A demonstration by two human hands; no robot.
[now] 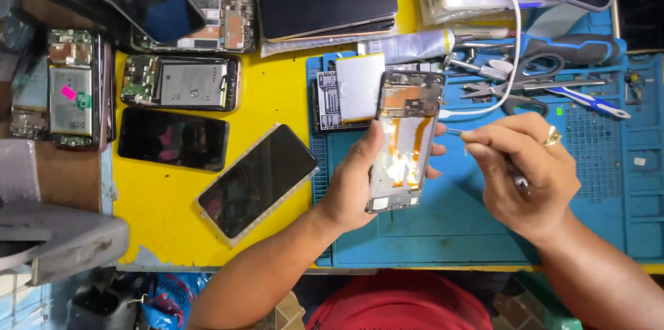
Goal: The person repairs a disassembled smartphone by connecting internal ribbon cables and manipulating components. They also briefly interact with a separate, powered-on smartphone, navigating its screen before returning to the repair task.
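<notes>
Head view: left hand (353,185) grips an opened phone frame (404,140) by its edges, tilted up so its insides face the person. Right hand (529,171), closed round a thin tool (453,131), brings the tip to the frame's right edge, seemingly to probe inside. Under both hands lies a blue mat (449,226); just beyond the frame rests one loose battery (360,86). Left of the left hand lie two dark phones (257,179) face up, and beyond them three opened phones (181,82).
</notes>
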